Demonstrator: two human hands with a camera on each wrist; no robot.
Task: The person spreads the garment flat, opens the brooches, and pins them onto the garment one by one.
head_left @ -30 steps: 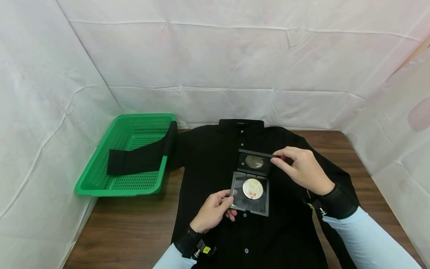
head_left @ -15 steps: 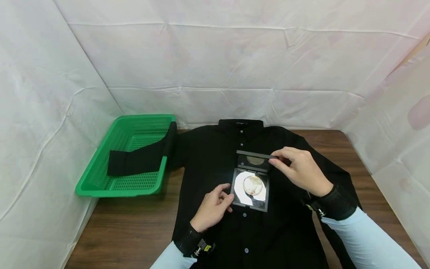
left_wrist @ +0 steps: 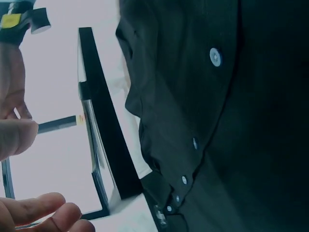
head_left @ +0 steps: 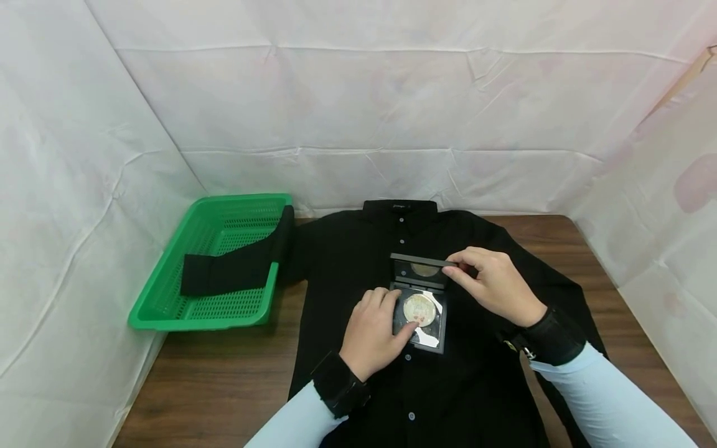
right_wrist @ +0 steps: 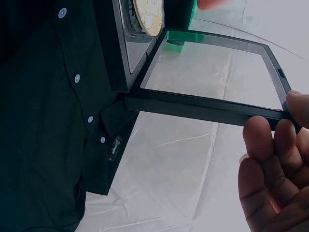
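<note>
A black hinged display case (head_left: pixel 436 323) stands open over the front of a black button-up shirt (head_left: pixel 347 261). In its base sits a round pale-gold coin (head_left: pixel 420 306), which also shows in the right wrist view. My right hand (head_left: pixel 493 283) pinches the corner of the raised lid (right_wrist: pixel 193 108), a black frame with a clear window. My left hand (head_left: pixel 372 333) is over the left side of the case base, its thumb tip at the coin's lower edge in the head view. In the left wrist view its thumb and fingers (left_wrist: pixel 53 215) stand apart with nothing gripped.
A green plastic basket (head_left: pixel 196 324) stands at the left, with one shirt sleeve (head_left: pixel 224 274) draped into it. The wooden table (head_left: pixel 229 379) shows around the shirt. White cloth walls (head_left: pixel 336 93) rise at the back and both sides.
My left hand has let go of the case's left edge and moved up and over its base. My right hand still holds the lid, which is tilted slightly lower.
</note>
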